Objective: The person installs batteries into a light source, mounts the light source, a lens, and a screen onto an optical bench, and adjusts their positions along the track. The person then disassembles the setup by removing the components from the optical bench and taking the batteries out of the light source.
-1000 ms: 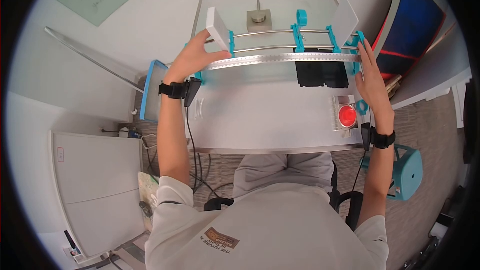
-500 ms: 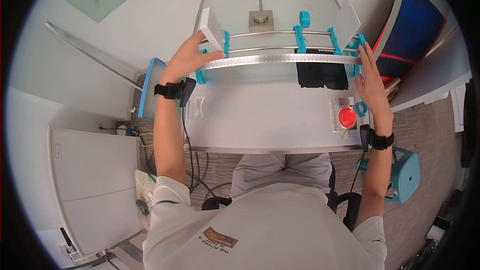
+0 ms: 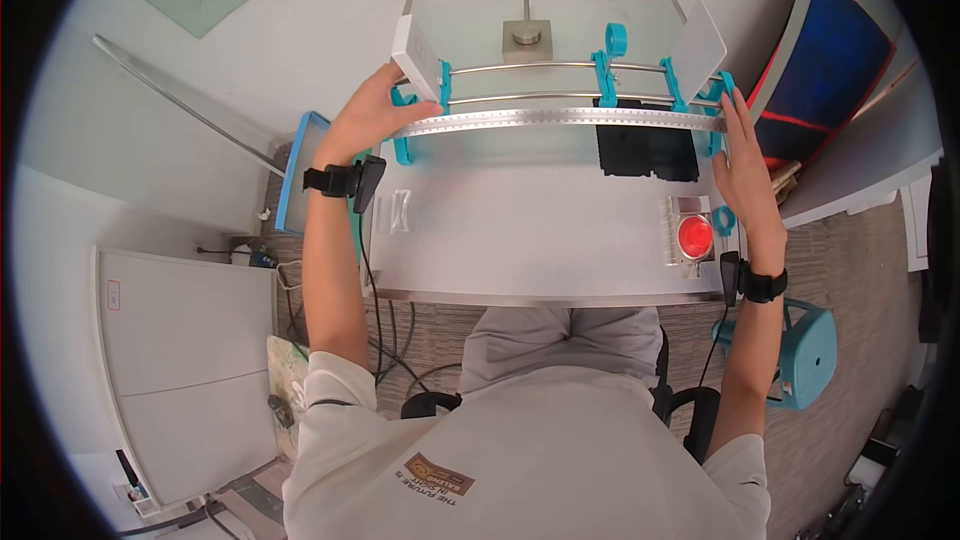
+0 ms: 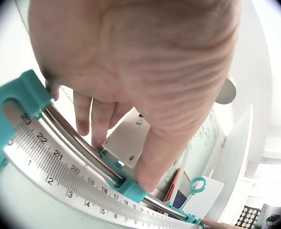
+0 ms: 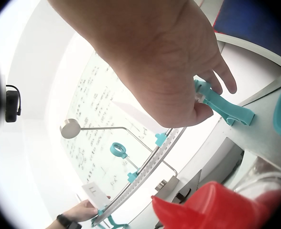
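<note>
My left hand [image 3: 365,118] [image 4: 131,57] grips a white box [image 3: 412,52] [image 4: 126,139] and its teal slider [image 3: 446,86] [image 4: 132,191], thumb at the slider's near side and fingers behind. The slider sits on two metal rods near the left end of a rack, behind a curved-looking ruler [image 3: 550,117]. My right hand [image 3: 748,180] [image 5: 155,57] holds the teal end stand [image 3: 726,86] [image 5: 226,106], with thumb and fingers on opposite sides. Between them, the rods carry a teal ring holder [image 3: 602,80] and a white panel [image 3: 698,45].
Behind the rack stands a metal base [image 3: 526,40] with a thin rod. A black sheet [image 3: 648,152] lies under the rack's right half. Nearer the front right are a red round object [image 3: 695,237] and a teal ring [image 3: 723,210]; clear strips [image 3: 400,211] lie front left.
My left hand has moved left along the rods, and the slider with the white box has gone with it. My right hand has stayed on the end stand.
</note>
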